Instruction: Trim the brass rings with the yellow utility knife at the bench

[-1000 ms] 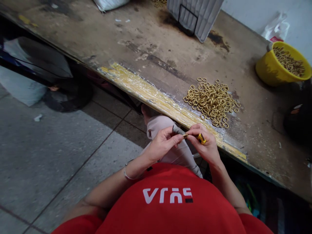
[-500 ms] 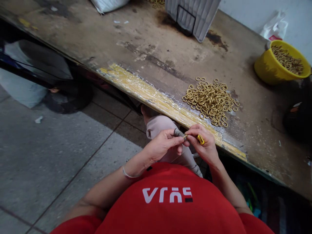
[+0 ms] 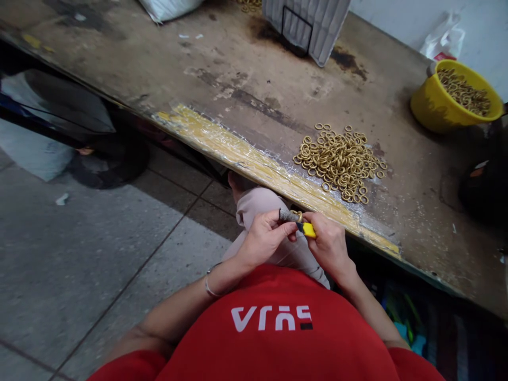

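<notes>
My left hand is closed, thumb pressed toward the fingers, above my lap. Along its index finger is a rough grey cylinder, a finger wrap or a short rod; I cannot tell which. At its tip sits a gold-coloured ring, pinched there as far as I can see. My right hand grips a yellow utility knife, its dark blade end against the left thumb and close to the ring. On the table beyond lies a pile of similar gold rings.
The worn table has a yellow taped edge. A yellow bucket full of rings stands to the right. Toward the back are a grey ribbed panel lamp and a white sack. A dark round base rests on the floor at left.
The right hand has turned, bringing the knife from tucked in the palm to pointing left at the ring. The ring now shows upright at the grey cylinder's tip.
</notes>
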`<state>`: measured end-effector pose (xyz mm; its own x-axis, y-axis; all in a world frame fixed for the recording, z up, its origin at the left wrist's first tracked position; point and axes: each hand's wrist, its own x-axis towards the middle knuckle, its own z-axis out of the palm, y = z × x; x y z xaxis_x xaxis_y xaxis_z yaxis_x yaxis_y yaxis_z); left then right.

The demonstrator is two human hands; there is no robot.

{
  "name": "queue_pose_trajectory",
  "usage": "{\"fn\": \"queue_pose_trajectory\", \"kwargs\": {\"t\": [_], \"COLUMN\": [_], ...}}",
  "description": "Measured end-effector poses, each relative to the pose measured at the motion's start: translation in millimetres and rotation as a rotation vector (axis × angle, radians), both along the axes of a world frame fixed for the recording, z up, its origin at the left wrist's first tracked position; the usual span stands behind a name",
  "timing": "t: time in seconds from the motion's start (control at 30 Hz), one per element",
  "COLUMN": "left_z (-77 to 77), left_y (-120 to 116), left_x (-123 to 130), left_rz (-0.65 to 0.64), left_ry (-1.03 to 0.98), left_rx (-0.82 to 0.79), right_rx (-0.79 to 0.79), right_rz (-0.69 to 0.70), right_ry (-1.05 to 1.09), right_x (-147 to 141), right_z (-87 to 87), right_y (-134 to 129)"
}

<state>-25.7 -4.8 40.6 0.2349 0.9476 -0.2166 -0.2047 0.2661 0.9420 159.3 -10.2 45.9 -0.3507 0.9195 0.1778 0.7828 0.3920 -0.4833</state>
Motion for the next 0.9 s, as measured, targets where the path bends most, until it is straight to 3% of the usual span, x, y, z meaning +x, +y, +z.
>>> {"fn": "queue_pose_trajectory", "kwargs": {"t": [0.3, 0.37, 0.47, 0.53, 0.63, 0.8, 0.9], "left_z": [4.7, 11.5, 17.1, 13.4, -0.8, -18.5, -20.7], "left_y": [0, -2, -4, -3, 3, 10, 10], "left_x": [-1, -3, -4, -3, 2, 6, 5], "left_rz": [-0.042, -0.071, -0.182, -0.223, -0.181, -0.193, -0.226], "left_ry": [0.134, 0.157, 0.176, 0.201, 0.293, 0.393, 0.392], "left_rx": [0.111, 0.139, 0.185, 0.189, 0.194, 0.225, 0.179], "right_rx": [0.053, 0.036, -0.018, 0.014, 0.055, -0.044, -0.064], "right_rz": [-0.044, -0.151, -0.43, -0.446, -0.363, -0.392, -0.392], "right_ry": [-0.193, -0.29, -0.407, -0.379, -0.35, -0.486, -0.334], "right_x": [-1, 8, 30, 41, 41, 26, 26], "right_z": [-7.7, -12.1, -15.4, -15.7, -17.2, -25.7, -24.6], "right_y": [6, 16, 37, 49, 64, 83, 87]}}
